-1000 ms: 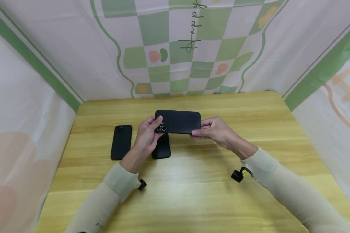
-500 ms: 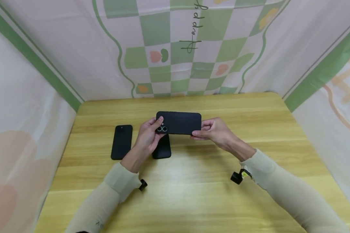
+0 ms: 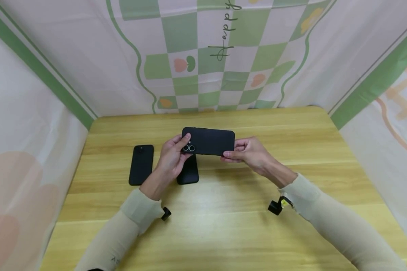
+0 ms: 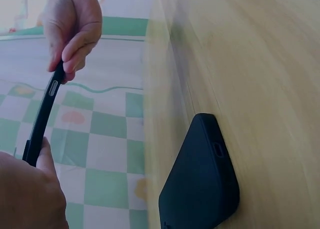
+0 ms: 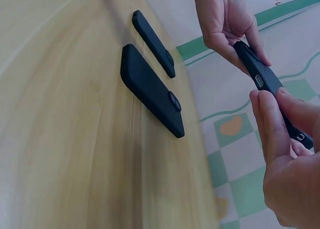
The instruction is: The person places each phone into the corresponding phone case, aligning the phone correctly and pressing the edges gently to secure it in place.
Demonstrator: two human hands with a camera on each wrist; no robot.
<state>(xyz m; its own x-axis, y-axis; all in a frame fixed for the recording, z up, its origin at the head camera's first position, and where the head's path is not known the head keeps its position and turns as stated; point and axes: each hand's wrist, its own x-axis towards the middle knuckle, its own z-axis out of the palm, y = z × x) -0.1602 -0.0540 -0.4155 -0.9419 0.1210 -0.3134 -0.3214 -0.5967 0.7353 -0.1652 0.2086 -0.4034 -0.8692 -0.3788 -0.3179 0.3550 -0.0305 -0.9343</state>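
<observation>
A black phone point(image 3: 210, 141), perhaps in a case, is held sideways above the table, its back towards the head camera and two ringed lenses at its left end. My left hand point(image 3: 171, 158) grips that end, thumb lying over the back near the lenses. At the other end my right hand point(image 3: 249, 152) pinches the lower corner between thumb and fingers. Below the left hand lies a second black phone point(image 3: 188, 171), partly hidden by it. A third black phone point(image 3: 141, 165) lies farther left, back up. The right wrist view shows a port slot on the held phone point(image 5: 272, 81).
All this is over a light wooden table point(image 3: 224, 226). A white and green patterned curtain point(image 3: 210, 82) hangs behind the table's far edge, with more cloth along both sides. Small black devices are strapped at both wrists, including a right wrist camera point(image 3: 275, 207).
The held phone has shifted a few pixels right over the second, and its far edge has risen slightly in the last half second. Both hands keep their grips; the two lying phones stay put.
</observation>
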